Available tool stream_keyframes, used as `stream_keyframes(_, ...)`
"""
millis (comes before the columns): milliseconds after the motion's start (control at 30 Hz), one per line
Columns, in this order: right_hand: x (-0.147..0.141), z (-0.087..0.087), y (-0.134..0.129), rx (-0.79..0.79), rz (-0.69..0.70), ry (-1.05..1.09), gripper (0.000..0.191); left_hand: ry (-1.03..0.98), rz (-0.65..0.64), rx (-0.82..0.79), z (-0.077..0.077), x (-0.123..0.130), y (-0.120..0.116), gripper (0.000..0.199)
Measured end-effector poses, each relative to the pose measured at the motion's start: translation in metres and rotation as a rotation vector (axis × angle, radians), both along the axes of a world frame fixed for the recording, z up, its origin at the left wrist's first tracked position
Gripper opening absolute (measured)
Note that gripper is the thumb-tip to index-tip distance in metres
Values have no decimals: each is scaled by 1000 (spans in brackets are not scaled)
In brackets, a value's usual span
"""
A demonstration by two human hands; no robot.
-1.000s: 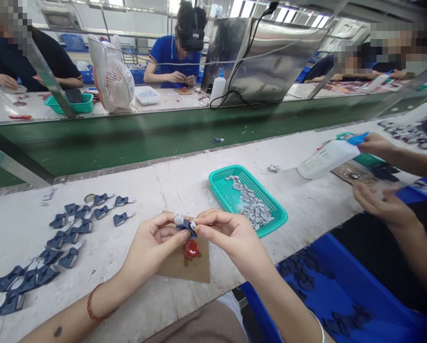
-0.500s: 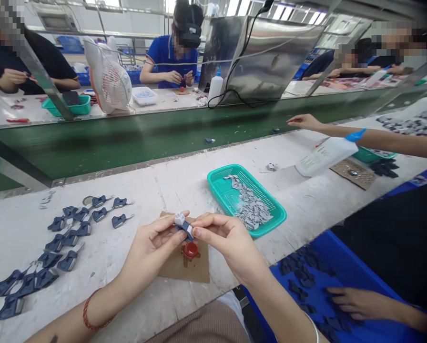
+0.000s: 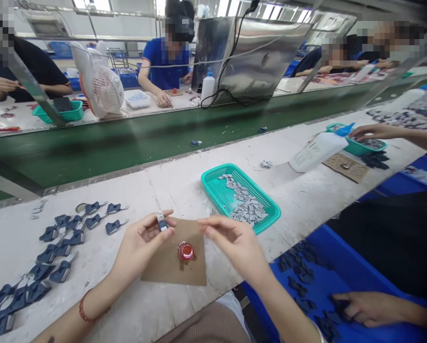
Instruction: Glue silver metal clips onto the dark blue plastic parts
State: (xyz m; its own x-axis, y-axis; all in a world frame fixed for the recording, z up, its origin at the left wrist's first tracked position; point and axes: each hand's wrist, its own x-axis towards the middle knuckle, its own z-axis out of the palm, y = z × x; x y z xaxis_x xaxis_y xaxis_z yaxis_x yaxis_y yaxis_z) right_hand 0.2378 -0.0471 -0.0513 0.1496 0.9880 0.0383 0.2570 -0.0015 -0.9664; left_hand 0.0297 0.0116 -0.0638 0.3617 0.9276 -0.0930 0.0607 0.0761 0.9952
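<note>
Between thumb and fingers, my left hand (image 3: 142, 240) holds a small dark blue and light grey part (image 3: 162, 222) above the left side of a brown board (image 3: 159, 262). My right hand (image 3: 231, 238) is apart from it, over the board's right edge, thumb and fingertips pinched together; whatever is between them is too small to make out. A red round cap (image 3: 186, 251) with shiny liquid lies on the board. Behind my right hand is a green basket (image 3: 276, 214) of small grey pieces (image 3: 247, 205). Several dark blue parts (image 3: 59, 271) lie at the left.
A white bottle with blue tip (image 3: 315, 151) leans at the right of the table. A co-worker's hand (image 3: 374, 131) reaches into another green basket; another hand (image 3: 371, 307) is in a blue bin (image 3: 363, 267). Across the green belt (image 3: 127, 143) sit other people and a fan (image 3: 104, 88).
My hands have moved apart; the part stays in my left hand and my right hand has let go of it. The co-worker's hand at the right has moved back to the basket.
</note>
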Motion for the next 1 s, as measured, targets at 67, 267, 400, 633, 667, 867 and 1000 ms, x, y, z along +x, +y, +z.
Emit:
stream_keyframes(67,36,-2,9,-1,-140,-312,21,137,24,70,-12,-7,15,23)
stream_keyframes(267,101,-19,48,-214,-52,-756,17,700,178,334,-50,-37,49,41)
stream_keyframes(400,98,-28,58,-219,27,-806,11,849,200,579,-58,-61,55,36)
stream_keyframes(633,102,-33,55,-128,41,-756,10,1001,158,543,-60,-101,68,48)
stream_keyframes(667,104,-33,55,-117,36,-735,9,1027,143,561,-59,-102,69,47)
stream_keyframes(867,106,-24,37,42,8,-525,14,1184,67,784,-29,-80,83,48)
stream_keyframes(1000,94,-20,-5,175,2,-295,9,956,-33,730,-9,-25,128,38)
